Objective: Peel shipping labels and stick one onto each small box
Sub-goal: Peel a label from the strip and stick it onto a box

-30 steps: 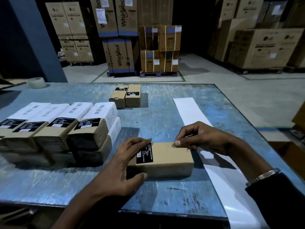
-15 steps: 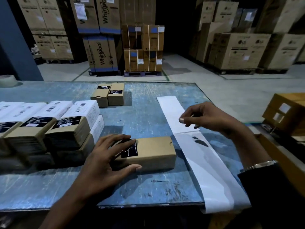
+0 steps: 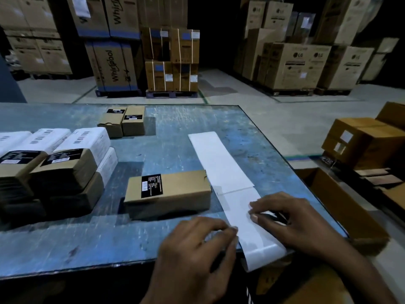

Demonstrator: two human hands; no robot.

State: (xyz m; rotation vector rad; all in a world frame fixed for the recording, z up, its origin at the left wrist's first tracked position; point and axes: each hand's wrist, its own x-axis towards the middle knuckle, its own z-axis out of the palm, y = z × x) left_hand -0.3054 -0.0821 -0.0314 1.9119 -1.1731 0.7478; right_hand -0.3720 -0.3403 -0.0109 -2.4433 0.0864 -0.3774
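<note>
Brown small box [image 3: 168, 193] with black sticker lay flat, unlabelled, just left of the long white label strip [image 3: 228, 183], whose near end overhung the table edge [image 3: 87, 268]

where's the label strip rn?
In the head view the label strip lies lengthwise on the right part of the blue table, just right of the single brown box; its near end curls over the table's front edge between both hands.

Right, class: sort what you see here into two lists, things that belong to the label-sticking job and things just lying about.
Part of the job:
- label strip
- plain box beside it
- left hand and right hand, both at the strip
- stacked labelled boxes
- two small boxes further back

Just lying about:
- open carton beside the table
- big warehouse cartons
- pallet stack
</note>
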